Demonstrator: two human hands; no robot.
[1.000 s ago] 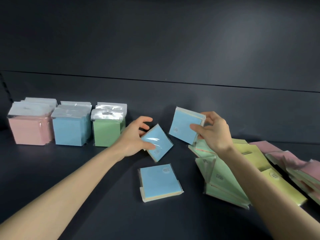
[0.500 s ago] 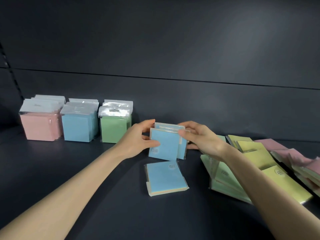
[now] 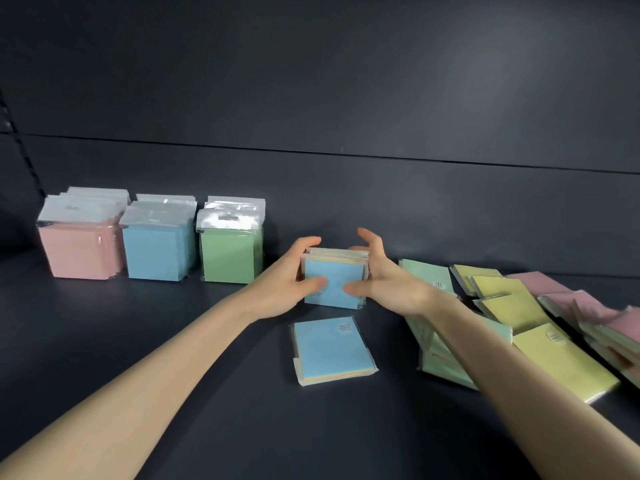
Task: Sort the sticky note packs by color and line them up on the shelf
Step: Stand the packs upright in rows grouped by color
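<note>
Two blue sticky note packs point(image 3: 335, 282) stand upright together on the dark shelf point(image 3: 173, 341), held between both hands. My left hand point(image 3: 287, 282) grips their left edge, thumb on the front face. My right hand point(image 3: 384, 282) holds the right edge, thumb on the front and fingers spread behind. A third blue pack point(image 3: 332, 351) lies flat just in front. At the back left stand sorted rows: pink packs point(image 3: 81, 251), blue packs point(image 3: 157, 251), green packs point(image 3: 230, 258).
To the right lies an unsorted heap: green packs point(image 3: 436, 355), yellow packs point(image 3: 540, 341) and pink packs point(image 3: 595, 317). The shelf's back wall point(image 3: 346, 202) rises close behind the rows.
The two blue packs, held apart one second ago, have been brought together into one upright pair on the shelf. My right hand's fingers have loosened and spread.
</note>
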